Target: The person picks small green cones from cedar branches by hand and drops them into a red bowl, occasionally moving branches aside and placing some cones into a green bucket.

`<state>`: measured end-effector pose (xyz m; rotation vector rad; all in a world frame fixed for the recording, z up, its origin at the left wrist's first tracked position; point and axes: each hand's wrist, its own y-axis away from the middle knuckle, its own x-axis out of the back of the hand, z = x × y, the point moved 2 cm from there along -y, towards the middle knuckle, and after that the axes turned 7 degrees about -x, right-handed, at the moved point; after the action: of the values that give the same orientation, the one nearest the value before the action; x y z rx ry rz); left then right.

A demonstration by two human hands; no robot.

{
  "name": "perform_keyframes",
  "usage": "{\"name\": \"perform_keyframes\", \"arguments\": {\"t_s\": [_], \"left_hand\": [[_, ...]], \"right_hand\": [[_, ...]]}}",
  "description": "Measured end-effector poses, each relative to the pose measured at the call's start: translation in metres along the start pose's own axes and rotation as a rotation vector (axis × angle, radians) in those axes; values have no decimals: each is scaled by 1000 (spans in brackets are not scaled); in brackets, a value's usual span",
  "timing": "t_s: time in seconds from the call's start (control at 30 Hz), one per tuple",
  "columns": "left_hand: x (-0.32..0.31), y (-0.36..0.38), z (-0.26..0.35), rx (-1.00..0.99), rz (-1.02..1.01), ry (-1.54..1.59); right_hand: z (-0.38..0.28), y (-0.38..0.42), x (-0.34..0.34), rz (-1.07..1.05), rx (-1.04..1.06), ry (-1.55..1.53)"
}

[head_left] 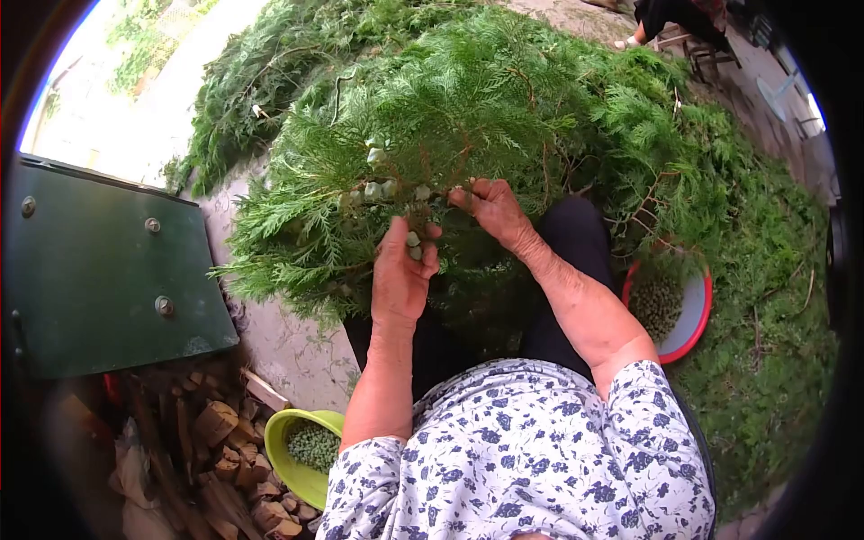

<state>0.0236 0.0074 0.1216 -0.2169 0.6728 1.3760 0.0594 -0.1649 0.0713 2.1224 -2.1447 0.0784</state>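
Two forearms (pixel 576 301) reach forward: the left hand (pixel 401 281) points away, curled round pale cones (pixel 414 245); the right hand (pixel 497 214), angled inward, pinches the leafy branch (pixel 468 160) in front.

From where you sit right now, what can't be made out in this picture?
All in the head view:
Left hand: whether it grips the small green cones or they only hang there; its own fingers hide the contact.
Yellow-green bowl: part of its right side, behind the left sleeve.
Red-rimmed bowl: its far edge, under leafy branches.
Other person: upper body, cut off by the top edge.
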Motion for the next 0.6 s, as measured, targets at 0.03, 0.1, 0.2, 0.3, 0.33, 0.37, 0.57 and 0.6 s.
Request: {"name": "perform_keyframes", "arguments": {"t_s": [0.03,0.1,0.2,0.3,0.33,0.37,0.57,0.6], "left_hand": [[0,-1,1,20,19,95],[0,0,0,41,38,189],[4,3,-1,24,73,54],[1,8,0,28,16,67],[3,10,0,36,-46,83],[4,12,1,45,-108,99],[9,25,4,81,-84,117],[8,25,4,83,-83,119]], "right_hand": [[-1,1,0,-1,-2,-10],[-1,0,0,-2,-3,-21],[0,-1,-2,52,3,-52],[-2,0,-3,71,-25,-64],[1,-3,-3,63,-2,-61],[4,-4,-4,55,20,-59],[-2,3,-8,23,22,-65],[-1,3,-8,23,19,-64]]}}
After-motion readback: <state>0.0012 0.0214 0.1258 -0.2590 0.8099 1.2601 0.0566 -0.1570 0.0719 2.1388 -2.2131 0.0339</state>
